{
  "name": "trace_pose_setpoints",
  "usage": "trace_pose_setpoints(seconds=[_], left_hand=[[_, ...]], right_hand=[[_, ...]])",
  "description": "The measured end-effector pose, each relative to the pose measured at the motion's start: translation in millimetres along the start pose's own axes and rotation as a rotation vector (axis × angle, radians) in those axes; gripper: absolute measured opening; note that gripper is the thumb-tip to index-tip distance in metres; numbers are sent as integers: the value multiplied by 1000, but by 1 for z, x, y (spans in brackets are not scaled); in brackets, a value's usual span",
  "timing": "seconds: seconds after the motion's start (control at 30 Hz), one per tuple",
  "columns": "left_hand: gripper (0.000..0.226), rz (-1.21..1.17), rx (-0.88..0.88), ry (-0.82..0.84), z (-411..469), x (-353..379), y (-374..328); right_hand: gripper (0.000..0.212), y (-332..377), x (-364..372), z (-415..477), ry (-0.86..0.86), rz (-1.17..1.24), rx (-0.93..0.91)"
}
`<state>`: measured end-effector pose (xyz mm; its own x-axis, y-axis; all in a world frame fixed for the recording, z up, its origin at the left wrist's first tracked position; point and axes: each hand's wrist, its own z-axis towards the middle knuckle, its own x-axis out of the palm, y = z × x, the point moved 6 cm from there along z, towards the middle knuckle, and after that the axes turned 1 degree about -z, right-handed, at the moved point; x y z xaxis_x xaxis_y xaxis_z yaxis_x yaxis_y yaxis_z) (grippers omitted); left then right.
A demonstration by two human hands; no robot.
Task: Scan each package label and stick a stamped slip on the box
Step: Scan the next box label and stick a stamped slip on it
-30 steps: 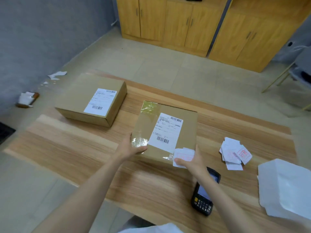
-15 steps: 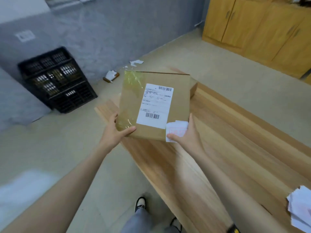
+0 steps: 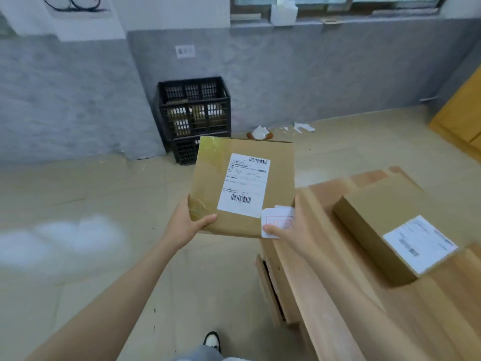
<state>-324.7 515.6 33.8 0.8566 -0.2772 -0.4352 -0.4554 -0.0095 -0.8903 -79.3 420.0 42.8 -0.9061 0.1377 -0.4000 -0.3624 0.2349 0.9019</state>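
Note:
I hold a brown cardboard box [image 3: 279,175] in the air over the floor, to the left of the table. It carries a white shipping label [image 3: 243,186] with barcodes and a white slip with a red stamp [image 3: 278,220] at its near right corner. My left hand [image 3: 186,222] grips the box's near left corner. My right hand [image 3: 289,230] grips the near right corner, thumb pressed on the slip. A second labelled box [image 3: 385,220] lies on the wooden table [image 3: 338,295] at the right.
Stacked black plastic crates [image 3: 194,118] with parcels inside stand against the grey wall, straight beyond the held box. Paper scraps [image 3: 260,132] lie on the tiled floor near them. A wooden cabinet [image 3: 460,113] stands at the far right. My shoe [image 3: 212,341] shows below.
The box has been lifted off the table and carried left over the floor. My view has swung left toward the wall, so the crates now sit directly ahead.

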Motion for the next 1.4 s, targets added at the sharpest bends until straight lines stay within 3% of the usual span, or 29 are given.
trace_pose_setpoints(seconds=[0.03, 0.1, 0.27, 0.5, 0.67, 0.93, 1.13, 1.4], left_hand=[[69, 9, -20, -6, 14, -16, 6], [72, 21, -48, -14, 44, -46, 16], [71, 34, -87, -57, 123, -95, 31], [76, -20, -134, -67, 244, -116, 45], [76, -2, -167, -121, 368, -146, 48], [83, -34, -217, -177, 538, -192, 33], [82, -44, -260, -127, 654, -207, 45], [93, 14, -284, -32, 851, -213, 66]], right_hand=[[24, 10, 12, 17, -10, 49, 3], [66, 29, 34, 52, -15, 40, 25], [96, 56, 69, 145, -11, -55, 70], [73, 70, 87, 278, 23, -46, 36], [86, 88, 106, 417, 76, 2, 39], [75, 142, 115, 608, 162, -35, 35], [68, 151, 125, 732, 197, -13, 40], [101, 140, 133, 911, 165, -51, 168]])
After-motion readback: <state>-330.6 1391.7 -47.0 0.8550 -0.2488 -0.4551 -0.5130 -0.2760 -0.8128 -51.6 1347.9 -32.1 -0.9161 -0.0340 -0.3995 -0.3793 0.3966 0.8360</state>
